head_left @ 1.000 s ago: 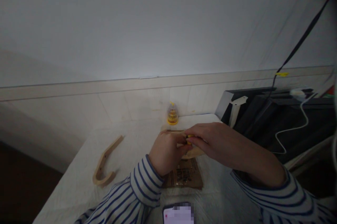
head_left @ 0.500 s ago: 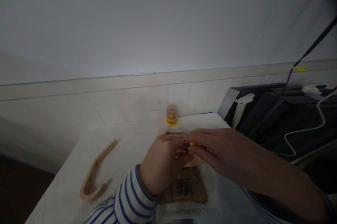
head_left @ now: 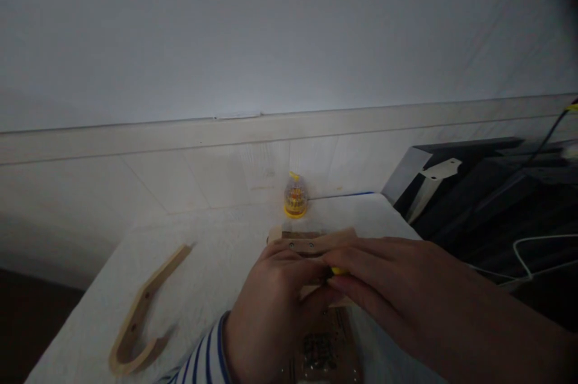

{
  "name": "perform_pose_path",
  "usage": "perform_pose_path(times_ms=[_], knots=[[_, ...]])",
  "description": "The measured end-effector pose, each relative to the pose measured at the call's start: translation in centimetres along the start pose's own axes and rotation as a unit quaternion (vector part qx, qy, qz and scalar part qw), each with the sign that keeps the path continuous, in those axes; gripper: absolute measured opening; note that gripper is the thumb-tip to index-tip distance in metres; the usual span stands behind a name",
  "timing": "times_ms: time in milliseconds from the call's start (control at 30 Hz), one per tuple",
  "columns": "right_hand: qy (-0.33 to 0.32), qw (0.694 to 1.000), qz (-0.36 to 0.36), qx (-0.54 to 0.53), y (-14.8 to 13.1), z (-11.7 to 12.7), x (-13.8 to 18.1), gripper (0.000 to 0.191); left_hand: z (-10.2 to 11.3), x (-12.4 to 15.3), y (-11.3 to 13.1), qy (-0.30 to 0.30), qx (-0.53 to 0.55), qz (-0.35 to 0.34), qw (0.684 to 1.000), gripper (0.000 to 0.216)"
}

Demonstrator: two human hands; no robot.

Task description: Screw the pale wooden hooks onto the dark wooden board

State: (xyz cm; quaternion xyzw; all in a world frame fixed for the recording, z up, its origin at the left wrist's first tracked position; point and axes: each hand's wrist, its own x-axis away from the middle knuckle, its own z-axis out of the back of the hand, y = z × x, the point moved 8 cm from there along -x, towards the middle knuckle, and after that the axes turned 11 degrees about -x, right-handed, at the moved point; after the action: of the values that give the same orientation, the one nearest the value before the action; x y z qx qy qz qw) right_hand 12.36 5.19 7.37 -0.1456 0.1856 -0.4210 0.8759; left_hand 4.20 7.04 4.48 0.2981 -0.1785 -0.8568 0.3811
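- In the head view, pinches a small yellow piece [head_left: 338, 271] between thumb and fingers of the right hand [head_left: 383, 284], mostly covered by that grasp.
- Curls the left hand [head_left: 266, 312] over a pale wooden piece [head_left: 301, 245], with thumb and forefinger close about the dark end of the yellow piece; cannot tell exactly what is clasped there.
- Has both hands close together, fingertips nearly meeting, low in the middle of the view.
- Shows two small round spots on the wooden piece, just beyond the left knuckles.
- Has a brown package [head_left: 323, 351] with dark printing and shiny clear plastic below the hands, partly hidden by them.
- Has a wooden hook [head_left: 138, 312] on the white-covered tabletop [head_left: 226, 245], well apart to the left, bend toward the near side, two dark holes along the shank.
- Beyond the hands, near the wall [head_left: 271, 41], has a clear container [head_left: 295, 196] with yellow base and top, upright.
- To the right, shows dark panels [head_left: 497, 203], a pale bracket [head_left: 440, 172] and a white cable [head_left: 521, 260].
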Motion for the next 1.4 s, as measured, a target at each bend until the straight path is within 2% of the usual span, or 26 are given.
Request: perform_pose_path(times_ms=[100, 233, 467, 767, 933, 1133, 1400], knots=[[-0.001, 1.000, 0.001, 0.000, 0.1, -0.1, 0.0, 0.016, 0.1, 0.0, -0.2, 0.014, 0.007, 0.008, 1.000, 0.006], [0.004, 1.000, 0.012, -0.013, -0.1, -0.1, -0.2, 0.016, -0.3, 0.2, -0.5, 0.000, 0.023, 0.017, 1.000, 0.006], [-0.007, 0.999, 0.027, -0.021, -0.3, -0.2, -0.2, 0.018, -0.3, 0.2, -0.4, 0.005, 0.014, 0.020, 1.000, 0.015], [-0.001, 0.999, 0.037, 0.008, -0.7, 0.2, -0.5, 0.023, -0.8, 0.2, -0.7, -0.012, 0.012, 0.018, 1.000, 0.006], [0.003, 1.000, 0.026, 0.006, -0.5, 0.2, -0.5, 0.027, -0.6, 0.4, -0.1, 0.003, 0.004, 0.003, 1.000, 0.009], [0.009, 1.000, 0.003, -0.005, -0.2, 0.2, -0.3, 0.029, -0.7, 0.2, 0.2, -0.009, 0.015, -0.008, 1.000, 0.008], [0.012, 1.000, -0.024, -0.009, 0.2, 0.2, -0.5, 0.021, -1.0, 0.4, 0.0, -0.027, 0.013, -0.003, 1.000, 0.010]])
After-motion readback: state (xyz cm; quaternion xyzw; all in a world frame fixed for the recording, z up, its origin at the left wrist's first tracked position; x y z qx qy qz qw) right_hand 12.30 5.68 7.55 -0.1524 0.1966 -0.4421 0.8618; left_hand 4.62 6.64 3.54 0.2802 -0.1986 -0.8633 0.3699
